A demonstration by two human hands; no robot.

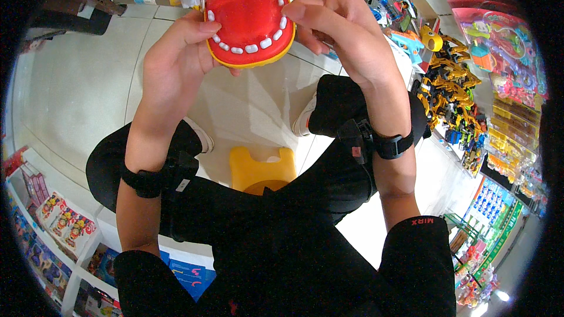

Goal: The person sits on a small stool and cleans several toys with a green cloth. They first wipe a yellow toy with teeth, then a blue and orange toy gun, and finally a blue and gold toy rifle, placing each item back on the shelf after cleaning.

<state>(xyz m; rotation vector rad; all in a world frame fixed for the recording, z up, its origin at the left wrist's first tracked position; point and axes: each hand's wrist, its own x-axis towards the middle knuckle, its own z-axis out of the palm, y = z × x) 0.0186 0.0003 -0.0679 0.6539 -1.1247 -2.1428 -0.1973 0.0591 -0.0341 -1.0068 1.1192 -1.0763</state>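
Note:
A yellow plastic biting-teeth toy (pixel 249 4) is held up before me with its jaws wide apart. Its mouth is red inside, with small white teeth along the lower jaw and larger ones above. My left hand (pixel 176 48) grips the lower jaw's left side, thumb by the teeth and fingers underneath. On the other side, my right hand (pixel 339 22) has its thumb at the right-hand teeth, with the fingers partly behind the toy. The top of the toy is cut off by the picture's edge.
Below me is a yellow plastic stool (pixel 262 165) on a tiled floor (pixel 88 70). Toy figures (pixel 454 83) and a blue-and-orange toy gun (pixel 405 44) crowd the right side, beside hanging blister packs (pixel 498 44). White shelving (pixel 86 253) with boxed goods stands at lower left.

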